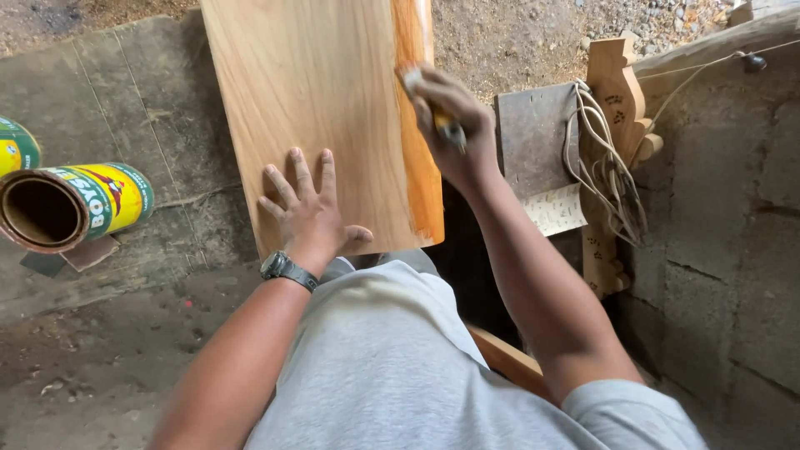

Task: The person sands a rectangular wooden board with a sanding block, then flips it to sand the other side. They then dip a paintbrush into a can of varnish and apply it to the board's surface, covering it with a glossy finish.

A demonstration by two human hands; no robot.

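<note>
Meanwhile, my left hand (307, 212) lay flat, fingers spread, on the near end of the wooden board (321, 108) before me, while my right hand's (454, 133) grip was closed around a brush (446, 125) at its glossy orange right edge.

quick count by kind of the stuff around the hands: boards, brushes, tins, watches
Wooden board: 1
Brush, gripped in the right hand: 1
Tins, one lying on its side, one at the left edge: 2
Wristwatch by the left hand: 1
Total: 5

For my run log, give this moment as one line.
left hand flat on wooden board | right hand holds brush at board's glossy edge
</note>
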